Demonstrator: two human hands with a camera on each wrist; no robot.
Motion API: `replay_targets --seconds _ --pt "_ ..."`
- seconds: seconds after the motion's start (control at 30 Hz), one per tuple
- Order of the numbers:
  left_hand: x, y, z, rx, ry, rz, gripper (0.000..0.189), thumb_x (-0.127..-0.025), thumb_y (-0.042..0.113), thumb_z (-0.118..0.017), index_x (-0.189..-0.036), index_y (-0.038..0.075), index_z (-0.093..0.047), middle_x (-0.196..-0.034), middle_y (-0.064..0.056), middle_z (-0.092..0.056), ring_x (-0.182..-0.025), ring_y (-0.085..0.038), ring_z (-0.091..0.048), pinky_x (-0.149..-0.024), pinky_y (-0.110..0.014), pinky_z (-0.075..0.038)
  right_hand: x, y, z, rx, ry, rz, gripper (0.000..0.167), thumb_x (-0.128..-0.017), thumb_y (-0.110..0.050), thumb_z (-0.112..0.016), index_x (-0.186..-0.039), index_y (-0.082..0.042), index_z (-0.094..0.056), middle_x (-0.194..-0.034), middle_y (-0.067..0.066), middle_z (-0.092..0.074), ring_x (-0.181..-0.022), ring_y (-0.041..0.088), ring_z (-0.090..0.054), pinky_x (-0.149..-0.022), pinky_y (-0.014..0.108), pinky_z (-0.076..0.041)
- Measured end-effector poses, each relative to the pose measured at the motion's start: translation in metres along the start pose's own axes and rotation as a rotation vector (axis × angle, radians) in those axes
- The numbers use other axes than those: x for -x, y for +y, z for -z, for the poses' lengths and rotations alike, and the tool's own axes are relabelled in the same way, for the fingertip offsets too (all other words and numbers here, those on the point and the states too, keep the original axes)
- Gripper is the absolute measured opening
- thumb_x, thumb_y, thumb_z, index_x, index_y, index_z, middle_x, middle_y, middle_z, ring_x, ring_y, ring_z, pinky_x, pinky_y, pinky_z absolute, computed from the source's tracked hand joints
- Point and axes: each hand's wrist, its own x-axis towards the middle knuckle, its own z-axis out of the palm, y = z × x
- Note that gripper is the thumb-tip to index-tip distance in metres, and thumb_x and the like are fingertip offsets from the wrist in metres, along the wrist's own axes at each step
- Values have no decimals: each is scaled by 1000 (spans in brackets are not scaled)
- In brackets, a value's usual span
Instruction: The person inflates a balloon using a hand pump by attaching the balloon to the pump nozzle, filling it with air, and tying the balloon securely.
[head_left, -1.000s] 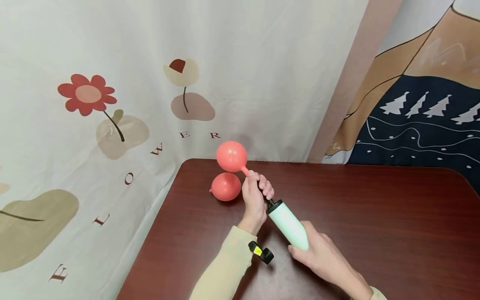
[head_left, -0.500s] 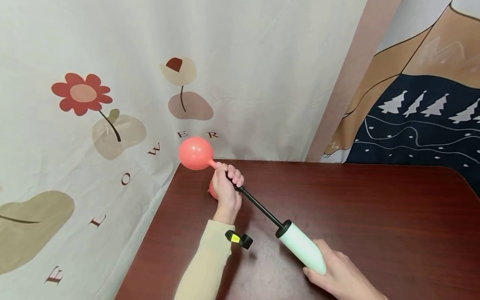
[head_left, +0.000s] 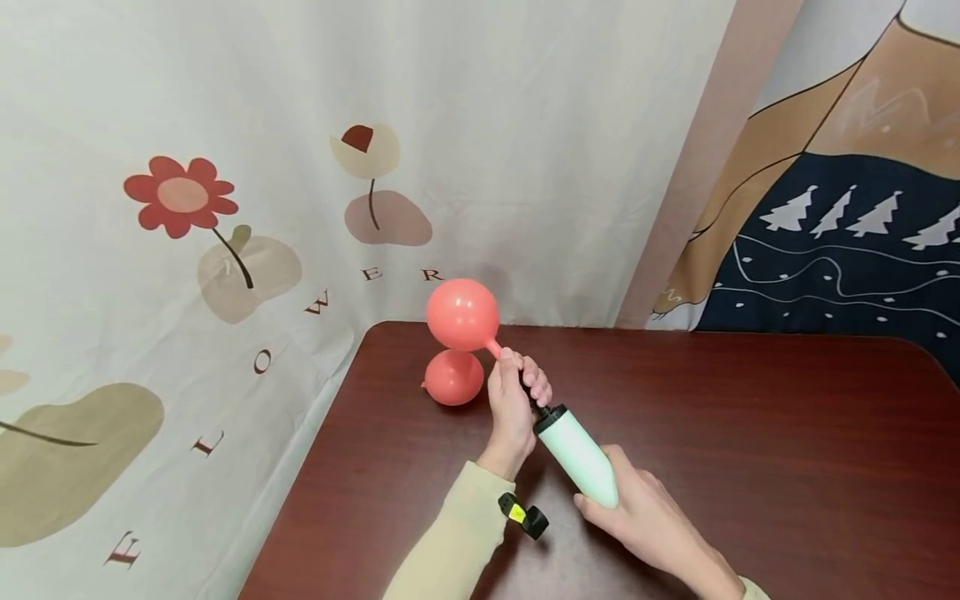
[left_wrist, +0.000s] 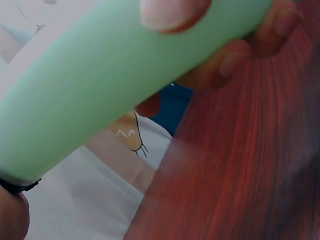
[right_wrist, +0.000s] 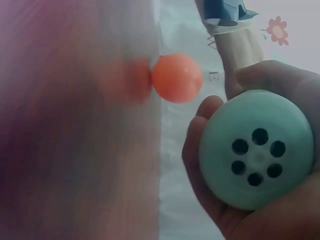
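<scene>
A mint-green balloon pump (head_left: 576,457) slants between my two hands, its black shaft mostly inside the barrel. My left hand (head_left: 516,408) grips the pump's black nozzle end together with the neck of a red balloon (head_left: 462,314), which is inflated and round. My right hand (head_left: 648,517) wraps round the rear of the green barrel. In the right wrist view the pump's end cap (right_wrist: 257,159) shows several dark holes. The left wrist view has the barrel (left_wrist: 110,80) close up, with right-hand fingers (left_wrist: 220,65) curled about it.
A second red balloon (head_left: 453,379), tied off, lies on the dark brown table (head_left: 750,433) just below the held one. Behind the table's far edge hangs a pale curtain (head_left: 525,167) with printed flowers. A black strap device (head_left: 522,514) sits on the left wrist.
The pump was drawn out long half a second ago and is now pushed together again. Both hands have come closer, the left moving right. The held balloon looks slightly bigger than a second ago.
</scene>
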Motion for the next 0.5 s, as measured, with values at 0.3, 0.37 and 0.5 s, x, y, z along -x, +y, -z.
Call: replay_targets --seconds 0.3,0.37,0.5 --pt "-19 14 12 87 69 -37 40 -114 34 -36 -79 16 -42 -64 5 -40 -48 -5 -40 -44 -16 -33 13 13 9 16 -79 -92 61 -84 -42 -85 -132 -17 -58 -103 -7 -65 -83 6 -58 -70 29 -49" --pt "-25 23 18 102 98 -62 39 -115 32 -36 -79 16 -41 -64 5 -40 -48 -4 -39 -44 -16 -32 21 21 15 47 -114 -88 61 -84 -44 -85 -132 -17 -58 -104 -8 -64 -84 6 -57 -70 30 -49" --pt "-32 36 25 107 122 -83 38 -114 31 -37 -80 16 -41 -64 5 -41 -49 -5 -39 -45 -16 -33 40 37 27 76 -169 -52 61 -86 -44 -83 -132 -17 -56 -103 -9 -61 -80 3 -55 -66 29 -48"
